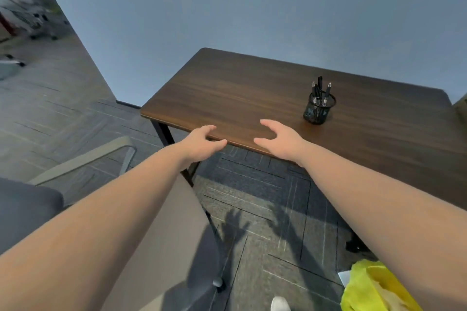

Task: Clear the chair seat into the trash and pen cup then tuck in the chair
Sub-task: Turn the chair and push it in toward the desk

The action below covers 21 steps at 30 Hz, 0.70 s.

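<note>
The office chair [177, 235] stands at the lower left, turned partly away from the desk, with a dark grey seat [27, 199] and a grey armrest [83, 159]. Nothing shows on the visible part of the seat. A black mesh pen cup [319, 108] holding several pens stands on the brown wooden desk [240, 88]. A trash bin with a yellow bag [374, 288] sits at the bottom right. My left hand [202, 141] and my right hand [280, 139] are both stretched out over the desk's near edge, fingers curled apart, holding nothing.
A blue-grey wall rises behind the desk. Grey patterned carpet covers the floor, and the space under the desk between its black legs [164, 134] is open. Other wheeled chairs [15, 63] stand far left. A white shoe tip [280, 304] shows at the bottom.
</note>
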Motion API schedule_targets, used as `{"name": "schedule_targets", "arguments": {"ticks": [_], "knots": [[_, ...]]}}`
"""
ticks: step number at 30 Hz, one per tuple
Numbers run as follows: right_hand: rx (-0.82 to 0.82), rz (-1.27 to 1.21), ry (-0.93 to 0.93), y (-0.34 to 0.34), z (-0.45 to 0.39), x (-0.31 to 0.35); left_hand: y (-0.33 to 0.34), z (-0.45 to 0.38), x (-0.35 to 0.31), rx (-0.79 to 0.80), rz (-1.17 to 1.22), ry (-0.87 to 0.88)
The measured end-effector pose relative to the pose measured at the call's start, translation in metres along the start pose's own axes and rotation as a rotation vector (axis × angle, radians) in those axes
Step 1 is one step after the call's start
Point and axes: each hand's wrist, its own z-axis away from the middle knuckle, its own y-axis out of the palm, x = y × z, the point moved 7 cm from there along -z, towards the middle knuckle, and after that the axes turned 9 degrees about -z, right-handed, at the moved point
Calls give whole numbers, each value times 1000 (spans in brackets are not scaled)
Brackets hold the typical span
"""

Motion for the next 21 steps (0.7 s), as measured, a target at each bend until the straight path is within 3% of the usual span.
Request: {"name": "schedule_targets", "arguments": {"ticks": [5,11,21], "knots": [[147,76,-35,57,36,18,-10,55,56,52,-117,-71],[244,124,-106,107,67,38,-25,117,100,-1,-299,-161],[333,148,-230,161,131,97,-62,207,109,-70,-495,-161]]}}
